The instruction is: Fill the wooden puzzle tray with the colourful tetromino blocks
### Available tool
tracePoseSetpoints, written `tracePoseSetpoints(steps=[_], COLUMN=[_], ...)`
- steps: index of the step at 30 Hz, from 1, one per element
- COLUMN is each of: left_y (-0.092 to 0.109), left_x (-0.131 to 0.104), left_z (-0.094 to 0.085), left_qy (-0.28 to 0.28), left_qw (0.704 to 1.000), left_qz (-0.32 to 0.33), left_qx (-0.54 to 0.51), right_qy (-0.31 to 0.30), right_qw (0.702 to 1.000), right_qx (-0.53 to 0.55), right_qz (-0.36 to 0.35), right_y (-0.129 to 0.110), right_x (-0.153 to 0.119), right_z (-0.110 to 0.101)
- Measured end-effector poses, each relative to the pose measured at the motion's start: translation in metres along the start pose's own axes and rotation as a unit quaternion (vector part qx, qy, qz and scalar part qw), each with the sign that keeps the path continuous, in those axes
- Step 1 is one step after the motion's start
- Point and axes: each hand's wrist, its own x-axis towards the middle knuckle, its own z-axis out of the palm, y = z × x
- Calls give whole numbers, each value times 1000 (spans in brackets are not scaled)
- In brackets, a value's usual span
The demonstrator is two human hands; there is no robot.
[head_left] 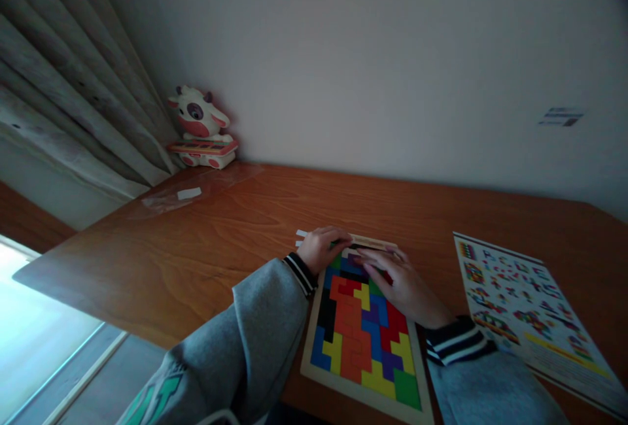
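Note:
A wooden tray puzzle [366, 399] lies on the table in front of me, filled over most of its area with flat coloured block pieces [350, 327] in red, orange, yellow, blue, green, purple and black. My left hand [324, 247] rests at the tray's far left corner, fingers curled with the tips close together; whatever they may hold is hidden. Over the far right part of the tray is my right hand [400, 281], its fingers stretched toward the left and apart from the thumb. Both hands' fingertips are near the tray's far edge, where a pale strip shows.
A printed pattern sheet [530, 307] lies right of the tray. Small white slips [300, 233] are beside my left hand. A cow-shaped toy keyboard [203, 127] stands at the back left, near clear plastic film [161, 201] and a curtain [73, 78]. A wall closes off the table's back.

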Motion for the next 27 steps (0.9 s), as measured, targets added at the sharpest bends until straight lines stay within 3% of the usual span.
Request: tracePoseSetpoints(steps=[6,11,17,20,27], left_y=[0,1,12,15,13], left_x=[3,7,4,1,-5], left_z=[7,12,6,3,-4], left_qy=[-72,-106,-71,-92,-113], left_qw=[996,990,986,977,972], left_qz=[39,84,127,154,126], left_qx=[30,47,88,113,160], right_qy=[63,72,67,67,48], right_qw=[998,997,998,997,998], right_qx=[23,10,13,19,25], right_qz=[18,18,12,16,28], right_y=[0,0,2,2,2], right_x=[1,0,0,0,-3], right_z=[1,0,-1,-2,-1])
